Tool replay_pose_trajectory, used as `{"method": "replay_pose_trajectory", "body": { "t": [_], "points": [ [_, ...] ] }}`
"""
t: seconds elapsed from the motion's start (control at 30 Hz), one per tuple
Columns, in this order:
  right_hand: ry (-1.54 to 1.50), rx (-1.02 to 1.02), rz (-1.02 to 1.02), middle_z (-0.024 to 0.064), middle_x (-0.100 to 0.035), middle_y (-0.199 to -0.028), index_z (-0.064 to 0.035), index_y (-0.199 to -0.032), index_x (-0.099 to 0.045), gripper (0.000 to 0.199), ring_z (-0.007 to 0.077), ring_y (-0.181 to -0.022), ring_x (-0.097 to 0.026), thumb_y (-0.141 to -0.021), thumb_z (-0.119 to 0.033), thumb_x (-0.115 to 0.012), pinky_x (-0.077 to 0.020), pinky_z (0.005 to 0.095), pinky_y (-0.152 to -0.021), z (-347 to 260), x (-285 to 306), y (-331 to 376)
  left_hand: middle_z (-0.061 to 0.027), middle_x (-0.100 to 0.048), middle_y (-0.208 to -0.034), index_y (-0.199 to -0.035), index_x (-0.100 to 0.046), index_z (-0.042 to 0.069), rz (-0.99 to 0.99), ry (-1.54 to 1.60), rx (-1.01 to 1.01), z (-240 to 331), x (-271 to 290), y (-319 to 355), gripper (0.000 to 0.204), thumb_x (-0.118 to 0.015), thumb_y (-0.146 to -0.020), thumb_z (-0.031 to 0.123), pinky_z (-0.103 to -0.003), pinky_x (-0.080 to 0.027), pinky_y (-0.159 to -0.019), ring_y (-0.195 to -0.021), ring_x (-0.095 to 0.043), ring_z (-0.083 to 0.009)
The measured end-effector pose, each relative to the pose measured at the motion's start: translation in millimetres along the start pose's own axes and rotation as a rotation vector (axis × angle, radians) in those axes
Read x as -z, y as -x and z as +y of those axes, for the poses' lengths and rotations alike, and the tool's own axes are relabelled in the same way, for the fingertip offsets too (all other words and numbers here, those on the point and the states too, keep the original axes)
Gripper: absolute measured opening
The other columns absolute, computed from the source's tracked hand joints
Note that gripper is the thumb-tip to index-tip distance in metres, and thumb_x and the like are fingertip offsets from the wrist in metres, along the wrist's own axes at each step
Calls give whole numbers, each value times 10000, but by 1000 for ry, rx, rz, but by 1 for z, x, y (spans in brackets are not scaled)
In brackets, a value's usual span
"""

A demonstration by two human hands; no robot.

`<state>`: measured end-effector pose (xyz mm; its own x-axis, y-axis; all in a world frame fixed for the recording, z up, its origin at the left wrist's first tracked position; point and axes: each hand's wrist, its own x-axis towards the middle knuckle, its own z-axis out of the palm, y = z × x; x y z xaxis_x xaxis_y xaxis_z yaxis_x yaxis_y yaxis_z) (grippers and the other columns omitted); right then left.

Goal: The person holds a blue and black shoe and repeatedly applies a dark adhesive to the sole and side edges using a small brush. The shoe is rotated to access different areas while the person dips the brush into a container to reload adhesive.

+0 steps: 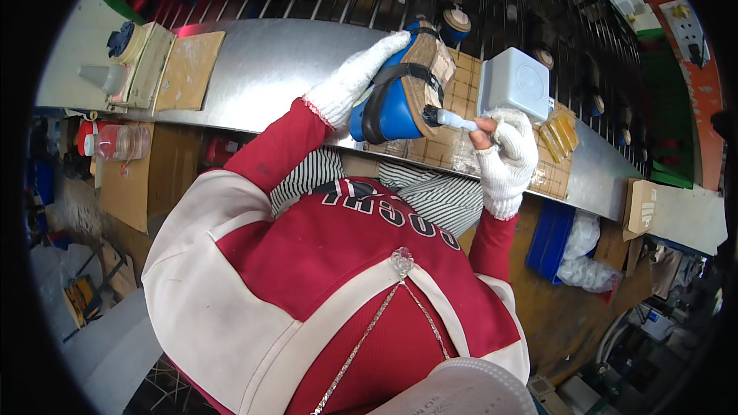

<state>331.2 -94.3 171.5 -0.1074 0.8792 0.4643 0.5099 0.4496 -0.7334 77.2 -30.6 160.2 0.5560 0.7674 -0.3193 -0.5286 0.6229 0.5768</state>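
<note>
Held above the metal bench (269, 69), a blue shoe form (396, 100) is gripped sole-up by the left hand (350, 81); the right hand (503, 150) clasps a brush (450, 118) at the sole's edge. Coating appears underway, its extent unclear.

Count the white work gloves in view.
2. One on the left hand, gripping the blue shoe form; one on the right hand, holding the brush against its sole.

Left hand (350, 81), white-gloved, grips a blue shoe last (392, 104) with black strap, tan sole (423, 69) turned up and tilted. Right hand (507, 157), gloved, holds a brush (450, 118), bristles touching the sole's lower edge. Grey box (516, 81) just beside, on a metal bench (284, 58).
</note>
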Motion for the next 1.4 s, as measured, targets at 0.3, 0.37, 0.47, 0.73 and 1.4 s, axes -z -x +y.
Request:
{"method": "replay_pose_trajectory", "body": {
  "t": [0.3,0.37,0.47,0.73,1.4],
  "points": [
    [14,183,-28,73,-682,-934,-68,-940,-779,220,237,-936,-614,-735,-120,-840,-496,333,-776,-10,0,-28,-172,-614,-1327,-1432,-483,40,-349,-704,-487,-17,-11,-2,566,-673,-962,290,-334,-596,-865,-1077,-679,-236],
    [6,205,-32,73,-683,-932,-70,-933,-779,217,235,-937,-614,-729,-111,-841,-497,335,-775,-11,-1,-28,-222,-630,-1256,-1433,-465,21,-351,-556,-338,-20,-5,5,563,-654,-969,277,-327,-622,-745,-967,-710,-264],
    [6,216,-53,76,-683,-930,-67,-917,-778,210,232,-940,-619,-718,-86,-841,-502,335,-777,-9,1,-25,-279,-645,-1153,-1438,-442,3,-525,90,124,-26,1,12,541,-575,-1009,305,-323,-637,-611,-850,-729,-295],
    [251,-34,99,82,-664,-935,-56,-915,-773,170,218,-856,-594,-763,-111,-824,-473,324,-751,-7,-4,4,-215,-600,-1325,-1456,-430,-6,-302,51,-214,-34,9,9,499,-474,-1057,291,-356,-573,-930,-1153,-640,-244],
    [333,61,29,75,-649,-905,-73,-890,-753,161,251,-850,-603,-764,-143,-826,-431,367,-764,-17,-39,13,-172,-673,-1201,-1330,-557,-70,295,-586,-546,8,24,20,646,-798,-869,313,-315,-533,-960,-1098,-651,-201]
  ]
}}
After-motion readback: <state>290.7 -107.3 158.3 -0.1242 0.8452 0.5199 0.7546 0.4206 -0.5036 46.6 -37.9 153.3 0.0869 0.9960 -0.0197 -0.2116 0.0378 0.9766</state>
